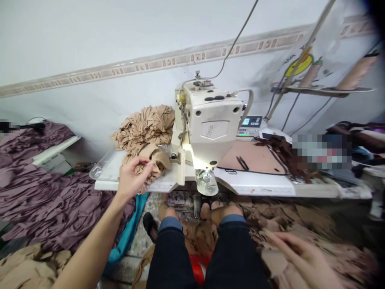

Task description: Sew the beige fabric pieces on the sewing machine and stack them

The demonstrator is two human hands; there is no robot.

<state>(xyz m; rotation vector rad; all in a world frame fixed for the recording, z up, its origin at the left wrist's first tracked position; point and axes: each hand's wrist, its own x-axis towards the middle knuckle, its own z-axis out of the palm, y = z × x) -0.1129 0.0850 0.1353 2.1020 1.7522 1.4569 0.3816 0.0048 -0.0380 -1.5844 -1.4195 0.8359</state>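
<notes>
My left hand (pixel 134 176) is at the left of the sewing machine, thumb and forefinger pinched together at the edge of a tan fabric piece (pixel 161 157). That piece is lifted a little from the tan fabric on the white table, close to the machine's side. The sewing machine (pixel 213 124) stands at mid-table with its lamp lit over the narrow arm (pixel 207 186); no fabric shows under the needle area. Low on the right, my right hand (pixel 303 257) hangs over a brown fabric pile (pixel 337 237). Its fingers are drawn together and blurred; what they hold, if anything, is unclear.
A heap of tan fabric (pixel 147 124) lies behind my left hand. Black thread snips (pixel 241 163) rest on a pink mat (pixel 255 158). Thread cones (pixel 356 72) stand at upper right. Mauve fabric (pixel 45 200) is piled on the left. A foot pedal (pixel 197 206) is below.
</notes>
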